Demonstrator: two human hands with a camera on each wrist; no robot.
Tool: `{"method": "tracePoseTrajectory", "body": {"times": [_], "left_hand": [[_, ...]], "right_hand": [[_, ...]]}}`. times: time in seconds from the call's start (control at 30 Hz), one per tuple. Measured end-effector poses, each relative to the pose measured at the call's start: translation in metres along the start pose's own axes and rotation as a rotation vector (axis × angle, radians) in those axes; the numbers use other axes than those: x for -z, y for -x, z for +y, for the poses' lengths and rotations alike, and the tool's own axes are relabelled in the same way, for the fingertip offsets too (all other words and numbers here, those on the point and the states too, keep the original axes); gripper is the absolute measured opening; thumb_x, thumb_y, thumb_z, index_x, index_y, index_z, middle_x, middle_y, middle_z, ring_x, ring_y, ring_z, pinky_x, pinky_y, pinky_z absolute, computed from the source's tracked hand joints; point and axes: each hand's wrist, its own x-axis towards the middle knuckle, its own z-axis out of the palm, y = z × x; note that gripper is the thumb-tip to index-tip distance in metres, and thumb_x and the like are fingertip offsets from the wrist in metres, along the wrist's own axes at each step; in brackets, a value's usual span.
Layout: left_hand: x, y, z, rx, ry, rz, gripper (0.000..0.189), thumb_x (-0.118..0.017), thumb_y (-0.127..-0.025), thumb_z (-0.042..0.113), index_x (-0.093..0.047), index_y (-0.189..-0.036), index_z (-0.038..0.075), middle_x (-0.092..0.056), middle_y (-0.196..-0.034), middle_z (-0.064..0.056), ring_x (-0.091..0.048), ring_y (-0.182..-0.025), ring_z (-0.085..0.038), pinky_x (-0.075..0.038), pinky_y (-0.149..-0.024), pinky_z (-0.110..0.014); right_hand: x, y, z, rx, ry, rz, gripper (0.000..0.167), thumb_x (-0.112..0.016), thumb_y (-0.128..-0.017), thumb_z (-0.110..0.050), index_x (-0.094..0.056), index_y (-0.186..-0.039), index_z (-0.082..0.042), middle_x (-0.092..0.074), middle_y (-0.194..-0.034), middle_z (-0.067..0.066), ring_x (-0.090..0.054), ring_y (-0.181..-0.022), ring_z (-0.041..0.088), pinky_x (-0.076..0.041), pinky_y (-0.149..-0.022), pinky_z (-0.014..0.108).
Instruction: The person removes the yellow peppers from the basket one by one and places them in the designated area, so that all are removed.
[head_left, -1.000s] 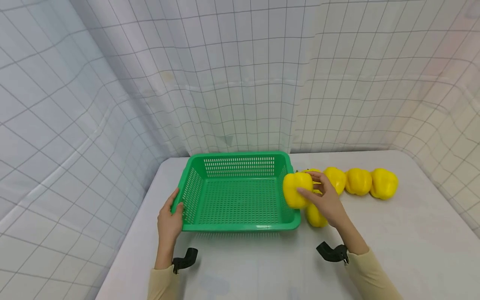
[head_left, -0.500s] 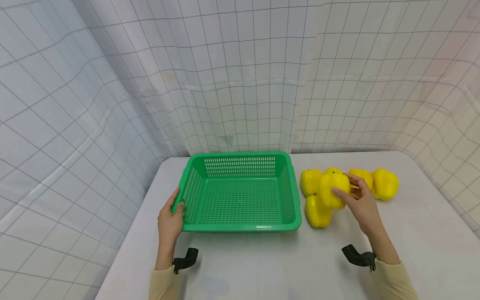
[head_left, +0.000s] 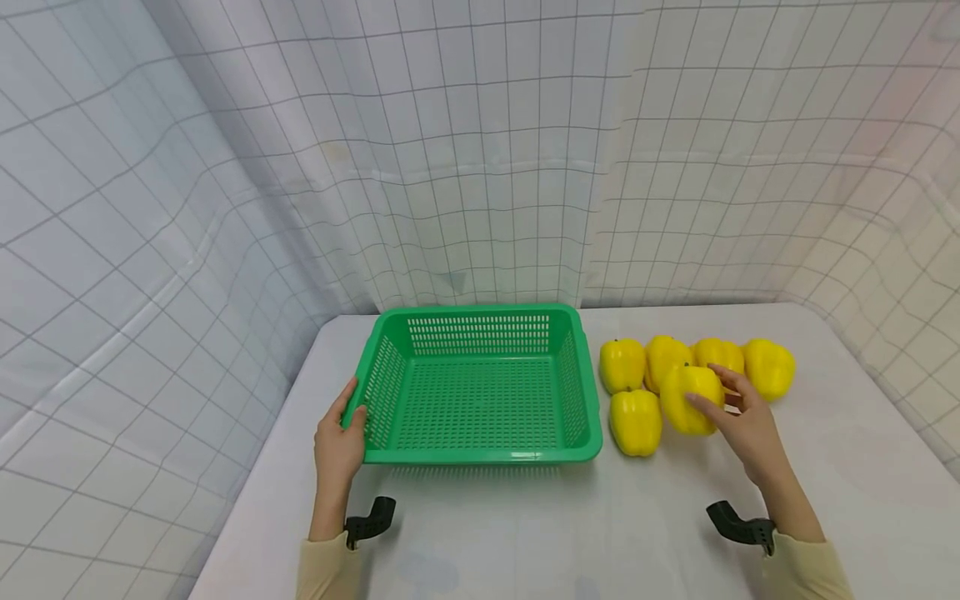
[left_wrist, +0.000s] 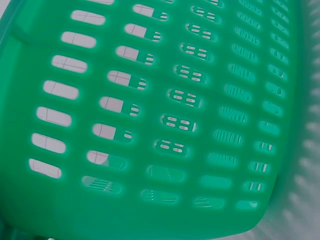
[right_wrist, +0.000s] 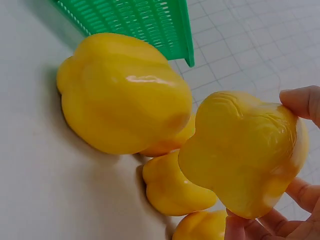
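My left hand (head_left: pixel 340 442) grips the left side of a green plastic basket (head_left: pixel 480 456), fingers outside and thumb over the near-left rim. Slotted basket wall (left_wrist: pixel 150 112) fills the left wrist view, where that hand is not seen. My right hand (head_left: pixel 750 425) pinches a yellow bell pepper (head_left: pixel 692 402) between thumb (right_wrist: pixel 301 102) and fingers, the pepper's lobed bottom facing the right wrist camera. It appears held just off the table. Left of it stands another yellow bell pepper (head_left: pixel 636 422), close to the basket's right side.
Behind the held pepper, several more yellow bell peppers form a row, from the leftmost pepper (head_left: pixel 622 365) to the rightmost pepper (head_left: pixel 770 370). All rest on a white table (head_left: pixel 480 533). A white grid-patterned curtain (head_left: pixel 487 167) hangs around the back and sides.
My right hand has carried the pepper rightward from the basket's right rim, then slightly lower, beside the front pepper. The left hand and basket have stayed put.
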Motion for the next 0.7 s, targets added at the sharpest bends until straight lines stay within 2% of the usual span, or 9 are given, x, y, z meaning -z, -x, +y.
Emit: {"method": "tracePoseTrajectory", "body": {"times": [0.3,0.47,0.7], "left_hand": [[0.0,0.0,-0.001,0.006,0.001,0.002,0.047,-0.05,-0.098,0.01,-0.042,-0.144,0.015,-0.04,-0.143,-0.019,-0.044,-0.121,-0.038,-0.039,-0.085,-0.051],[0.0,0.0,-0.001,0.011,0.004,0.001,0.047,-0.05,-0.098,0.009,-0.043,-0.144,0.015,-0.04,-0.143,-0.019,-0.041,-0.125,-0.038,-0.038,-0.089,-0.054],[0.0,0.0,0.0,0.007,-0.002,0.001,0.047,-0.05,-0.098,0.01,-0.043,-0.144,0.014,-0.041,-0.143,-0.019,-0.046,-0.119,-0.037,-0.039,-0.084,-0.05]], "right_hand": [[0.0,-0.002,0.015,-0.038,0.002,-0.036,0.074,-0.062,-0.092,-0.04,-0.031,-0.145,0.0,-0.034,-0.139,0.021,-0.035,-0.11,0.028,-0.042,-0.069,0.012],[-0.001,-0.002,0.019,-0.089,-0.004,-0.082,0.076,-0.06,-0.092,-0.041,-0.027,-0.147,0.001,-0.032,-0.141,0.023,-0.034,-0.117,0.035,-0.04,-0.071,0.012],[0.0,-0.003,0.029,-0.157,0.004,-0.134,0.079,-0.057,-0.093,-0.045,-0.023,-0.148,0.0,-0.028,-0.142,0.026,-0.033,-0.119,0.038,-0.039,-0.079,0.025]]}}
